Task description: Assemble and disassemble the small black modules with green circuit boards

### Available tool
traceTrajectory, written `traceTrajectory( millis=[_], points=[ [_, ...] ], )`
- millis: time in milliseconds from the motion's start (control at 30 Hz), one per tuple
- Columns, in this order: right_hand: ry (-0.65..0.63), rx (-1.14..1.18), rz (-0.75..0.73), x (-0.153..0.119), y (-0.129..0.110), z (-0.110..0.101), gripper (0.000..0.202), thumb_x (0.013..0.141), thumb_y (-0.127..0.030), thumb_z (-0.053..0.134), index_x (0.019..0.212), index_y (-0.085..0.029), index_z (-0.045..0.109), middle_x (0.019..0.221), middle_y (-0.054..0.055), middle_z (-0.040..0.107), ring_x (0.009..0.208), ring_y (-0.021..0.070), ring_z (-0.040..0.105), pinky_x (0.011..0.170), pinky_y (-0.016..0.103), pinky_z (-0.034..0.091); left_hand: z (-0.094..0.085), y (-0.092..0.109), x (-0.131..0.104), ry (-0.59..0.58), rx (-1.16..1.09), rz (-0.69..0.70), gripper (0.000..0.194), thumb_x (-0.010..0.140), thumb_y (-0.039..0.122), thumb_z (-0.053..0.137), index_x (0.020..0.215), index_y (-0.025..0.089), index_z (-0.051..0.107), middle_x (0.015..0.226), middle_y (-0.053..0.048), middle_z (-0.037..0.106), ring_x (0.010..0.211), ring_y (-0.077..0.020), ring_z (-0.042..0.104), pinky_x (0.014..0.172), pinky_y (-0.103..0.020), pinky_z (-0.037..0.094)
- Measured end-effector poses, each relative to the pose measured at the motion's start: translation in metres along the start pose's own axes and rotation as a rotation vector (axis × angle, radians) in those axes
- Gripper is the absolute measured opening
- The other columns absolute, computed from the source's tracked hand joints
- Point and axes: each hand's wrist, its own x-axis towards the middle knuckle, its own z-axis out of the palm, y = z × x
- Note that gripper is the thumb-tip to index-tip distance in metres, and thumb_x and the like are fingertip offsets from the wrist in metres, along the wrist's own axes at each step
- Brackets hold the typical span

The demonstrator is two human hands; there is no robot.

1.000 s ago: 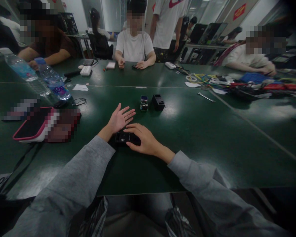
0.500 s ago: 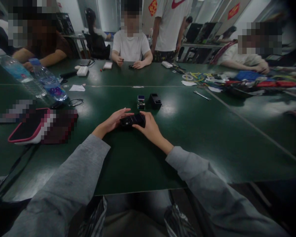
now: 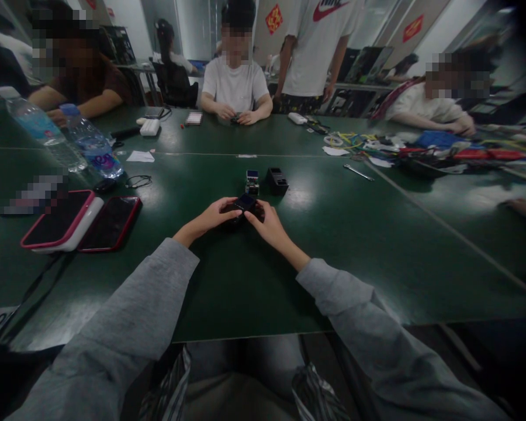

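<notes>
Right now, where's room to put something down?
Bare green tabletop lies between the grey fabric sleeves, nearer than the held black boxy device, and between the right sleeve and silver metal wrench. Crowded: tangled multicoloured cables and clear plastic bottles.

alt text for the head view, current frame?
A person's left hand and right hand hold a small black device at a green table. Beyond sit a small electronic module and a black case; a red-edged phone lies to the left, a wrench to the right.

Black box (image 3: 246, 202): sides partly hidden by L hand (image 3: 211, 216) & R hand (image 3: 268, 224). Standing person (image 3: 313, 58) cut off, top edge. Dark item (image 3: 235, 120) w/ seated person (image 3: 234, 82) too sm. to ID. Flat thing (image 3: 35, 196), L, blurred.
</notes>
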Motion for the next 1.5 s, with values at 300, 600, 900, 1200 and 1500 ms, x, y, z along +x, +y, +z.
traceTrajectory(
  millis=[300, 600, 900, 1200, 1500],
  points=[
    [-0.131, 0.416, 0.071, 0.007, -0.005, 0.0, 0.064, 0.085, -0.05, 0.07, 0.138, -0.022, 0.046, 0.135, 0.014, 0.056, 0.121, 0.0252, 0.059, 0.104, 0.048, 0.052, 0.005, 0.002, -0.007, 0.02, 0.194, 0.076, 0.066, 0.076, 0.033, 0.081, 0.136, 0.019, 0.057, 0.14, -0.015, 0.055, 0.135, -0.0347, 0.048, 0.117, -0.047, 0.03],
    [-0.066, 0.657, 0.217, 0.004, -0.018, 0.002, 0.062, 0.074, -0.044, 0.082, 0.125, -0.025, 0.053, 0.126, 0.009, 0.059, 0.115, 0.024, 0.061, 0.109, 0.049, 0.047, 0.0, -0.004, -0.002, -0.032, 0.143, 0.035, 0.086, 0.072, 0.037, 0.085, 0.144, 0.019, 0.044, 0.147, -0.019, 0.052, 0.134, -0.0323, 0.052, 0.113, -0.052, 0.04],
    [-0.091, 0.673, 0.256, 0.003, -0.027, -0.001, 0.064, 0.074, -0.045, 0.081, 0.127, -0.025, 0.051, 0.131, 0.009, 0.058, 0.12, 0.0237, 0.059, 0.113, 0.048, 0.045, 0.01, -0.007, -0.004, 0.072, -0.113, 0.015, 0.086, 0.065, 0.024, 0.089, 0.141, 0.023, 0.05, 0.138, -0.014, 0.058, 0.128, -0.0305, 0.056, 0.113, -0.054, 0.039],
    [-0.172, 0.716, 0.37, 0.003, -0.03, 0.002, 0.071, 0.08, -0.049, 0.076, 0.136, -0.021, 0.043, 0.109, 0.009, 0.068, 0.106, 0.0245, 0.066, 0.105, 0.05, 0.051, 0.018, -0.002, -0.005, 0.197, -0.306, 0.035, 0.08, 0.063, 0.017, 0.089, 0.134, 0.031, 0.054, 0.139, -0.008, 0.057, 0.127, -0.0302, 0.056, 0.109, -0.054, 0.045],
    [-0.042, 0.717, 0.282, 0.006, -0.029, 0.011, 0.06, 0.078, -0.043, 0.076, 0.128, -0.023, 0.05, 0.105, 0.006, 0.068, 0.109, 0.0231, 0.065, 0.107, 0.047, 0.049, 0.019, -0.003, -0.003, 0.214, -0.296, 0.027, 0.082, 0.065, 0.022, 0.09, 0.136, 0.027, 0.051, 0.139, -0.01, 0.057, 0.126, -0.0278, 0.057, 0.111, -0.05, 0.044]
  ],
)
